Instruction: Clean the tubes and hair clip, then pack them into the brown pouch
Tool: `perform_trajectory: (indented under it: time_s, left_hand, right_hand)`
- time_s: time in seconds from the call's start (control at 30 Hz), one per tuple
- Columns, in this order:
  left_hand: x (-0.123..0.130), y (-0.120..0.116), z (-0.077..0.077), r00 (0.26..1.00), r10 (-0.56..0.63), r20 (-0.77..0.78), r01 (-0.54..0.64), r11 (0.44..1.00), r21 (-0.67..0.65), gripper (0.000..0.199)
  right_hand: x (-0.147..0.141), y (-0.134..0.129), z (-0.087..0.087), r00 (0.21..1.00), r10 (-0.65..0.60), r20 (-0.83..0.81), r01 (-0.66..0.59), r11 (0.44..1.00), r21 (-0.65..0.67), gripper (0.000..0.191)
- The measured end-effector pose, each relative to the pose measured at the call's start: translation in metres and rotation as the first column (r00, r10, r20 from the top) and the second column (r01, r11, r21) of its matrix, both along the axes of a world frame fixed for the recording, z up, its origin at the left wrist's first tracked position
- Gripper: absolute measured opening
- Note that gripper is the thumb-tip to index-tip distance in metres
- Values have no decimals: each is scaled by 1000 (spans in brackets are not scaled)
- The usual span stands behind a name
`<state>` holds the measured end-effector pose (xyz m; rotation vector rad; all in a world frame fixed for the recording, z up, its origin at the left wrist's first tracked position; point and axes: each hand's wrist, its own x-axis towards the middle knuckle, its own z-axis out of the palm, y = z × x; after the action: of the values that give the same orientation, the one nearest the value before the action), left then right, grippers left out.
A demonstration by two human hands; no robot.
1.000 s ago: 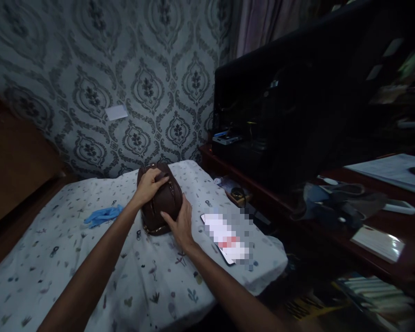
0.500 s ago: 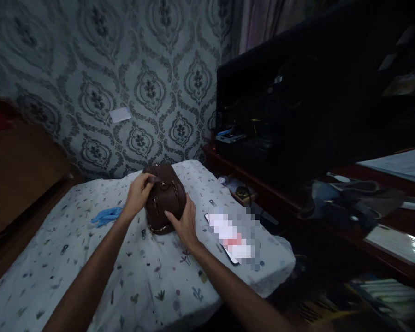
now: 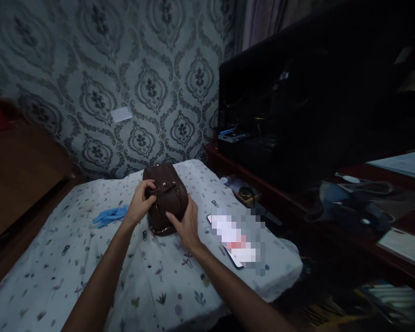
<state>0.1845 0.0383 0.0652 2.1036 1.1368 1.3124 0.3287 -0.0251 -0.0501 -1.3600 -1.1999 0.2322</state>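
A small brown bag with gold-coloured metal trim sits on a white cloth printed with small plants. My left hand is at the bag's left side, its fingers curled in a pinch near the strap across the top; what lies between the fingertips is too small to make out. My right hand rests on the bag's front right edge, thumb on the top face and fingers round the right side.
A blue cloth lies left of the bag. To its right is a lit phone, partly blurred. A dark screen and a cluttered red-brown desk stand at the right. Patterned wallpaper is behind.
My left hand has shifted slightly down and back from the clasp area at the bag's top. The strap now lies more visibly across the top. My right hand stays in place.
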Motion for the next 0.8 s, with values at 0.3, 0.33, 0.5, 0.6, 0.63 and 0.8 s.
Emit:
perform_trajectory:
  time_s: [0.3,0.33,0.5,0.6,0.63,0.8]
  left_hand:
    - [9,-13,16,891,315,-328,-261,945,198,19]
    - [11,-15,17,873,348,-341,-283,932,226,18]
    - [19,-23,17,839,449,-306,-357,880,313,17]
    - [18,-23,16,850,450,-274,-371,880,296,14]
    - [16,-22,16,861,438,-258,-370,888,273,12]
    - [2,-3,22,956,287,-54,-279,953,114,9]
  right_hand:
    - [-1,0,-2,1000,-11,10,11,1000,21,91]
    - [0,0,-1,1000,-9,12,9,1000,22,91]
    - [-1,0,-1,1000,-23,19,22,999,32,90]
    - [-2,0,0,999,-38,26,37,998,41,91]
    - [-2,0,0,999,-40,34,38,998,45,91]
    - [-3,-3,5,996,-43,75,39,997,64,91]
